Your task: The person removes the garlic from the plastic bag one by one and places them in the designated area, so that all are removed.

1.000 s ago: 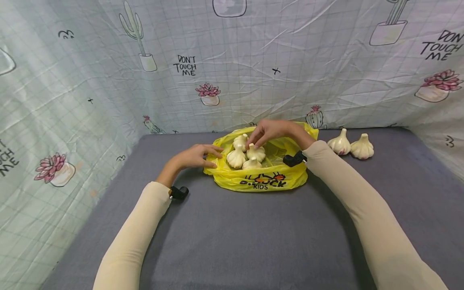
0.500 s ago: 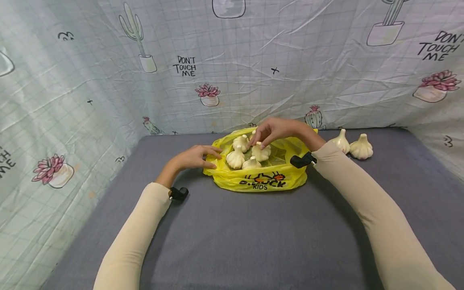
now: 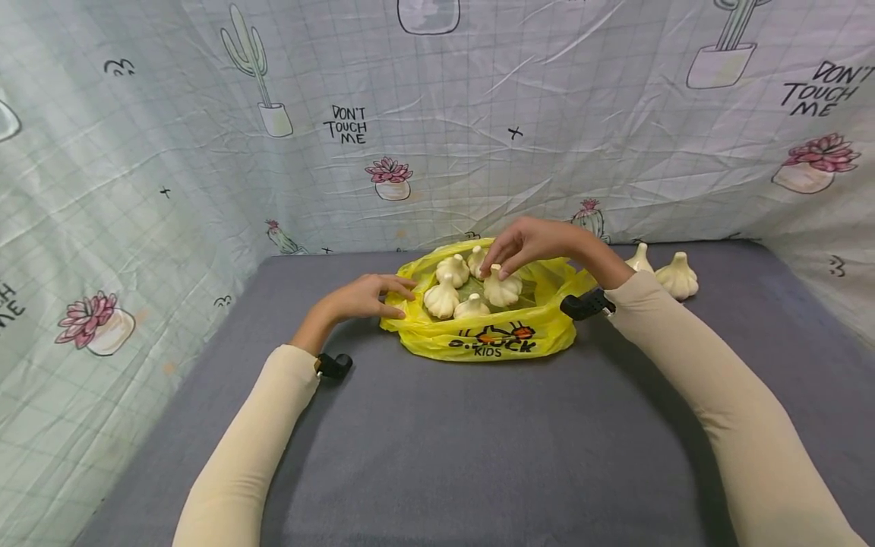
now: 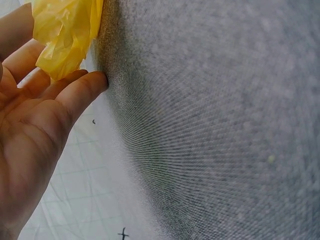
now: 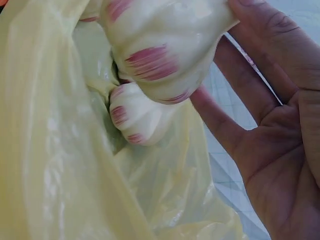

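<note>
In the head view my right hand (image 3: 536, 241) pinches the stem end of a garlic bulb (image 3: 503, 289) at the opening of a yellow plastic bag (image 3: 437, 343). The right wrist view shows this garlic bulb (image 5: 160, 50) close up, white with pink streaks, at the fingertips. Several other bulbs sit in the bag, among them one garlic bulb (image 3: 440, 301) at the left. My left hand (image 3: 358, 296) rests at the bag's left edge with its fingers loosely extended. The yellow bag (image 4: 67, 37) lies against those fingers in the left wrist view.
Two more garlic bulbs stand on the grey cloth right of the bag, one garlic bulb (image 3: 677, 276) in full sight, the other garlic bulb (image 3: 639, 259) partly behind the right forearm. A patterned curtain (image 3: 465, 175) rises behind the table (image 3: 437, 441).
My right hand has moved right and slightly up, carrying the pinched garlic bulb from the cluster toward the bag's middle. A bulb behind it has come into sight. The left hand stays at the bag's edge.
</note>
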Action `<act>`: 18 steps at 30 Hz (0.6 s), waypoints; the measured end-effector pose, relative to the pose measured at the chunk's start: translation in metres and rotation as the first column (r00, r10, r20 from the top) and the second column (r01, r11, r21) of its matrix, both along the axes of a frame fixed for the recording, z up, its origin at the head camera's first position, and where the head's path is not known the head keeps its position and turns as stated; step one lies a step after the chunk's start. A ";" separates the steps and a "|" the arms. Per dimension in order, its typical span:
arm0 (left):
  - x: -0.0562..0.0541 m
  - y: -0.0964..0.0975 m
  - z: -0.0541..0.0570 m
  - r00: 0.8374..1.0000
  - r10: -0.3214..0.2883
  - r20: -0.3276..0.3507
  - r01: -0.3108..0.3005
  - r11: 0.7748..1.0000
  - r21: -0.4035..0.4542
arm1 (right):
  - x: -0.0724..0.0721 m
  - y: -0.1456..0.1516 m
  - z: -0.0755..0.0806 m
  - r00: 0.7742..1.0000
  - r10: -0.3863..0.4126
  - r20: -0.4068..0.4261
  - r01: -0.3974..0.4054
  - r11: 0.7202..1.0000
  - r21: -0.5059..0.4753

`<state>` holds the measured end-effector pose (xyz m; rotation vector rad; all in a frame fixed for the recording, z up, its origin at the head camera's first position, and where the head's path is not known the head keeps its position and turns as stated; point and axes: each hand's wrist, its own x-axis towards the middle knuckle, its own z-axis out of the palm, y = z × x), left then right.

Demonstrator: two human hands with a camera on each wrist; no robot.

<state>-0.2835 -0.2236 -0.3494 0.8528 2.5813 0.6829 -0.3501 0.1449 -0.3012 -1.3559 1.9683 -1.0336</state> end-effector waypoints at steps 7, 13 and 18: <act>0.000 -0.001 0.001 1.000 0.002 0.006 -0.002 1.000 0.007 | 0.006 0.005 0.006 0.993 0.005 -0.116 -0.012 0.998 -0.056; -0.004 -0.002 0.000 1.000 0.000 0.017 0.000 1.000 0.002 | 0.014 0.008 0.011 0.995 -0.016 -0.102 0.007 0.996 -0.090; -0.006 -0.002 0.000 0.999 0.001 0.035 -0.001 1.000 -0.002 | 0.020 0.012 0.015 0.996 -0.066 -0.065 0.060 0.994 -0.095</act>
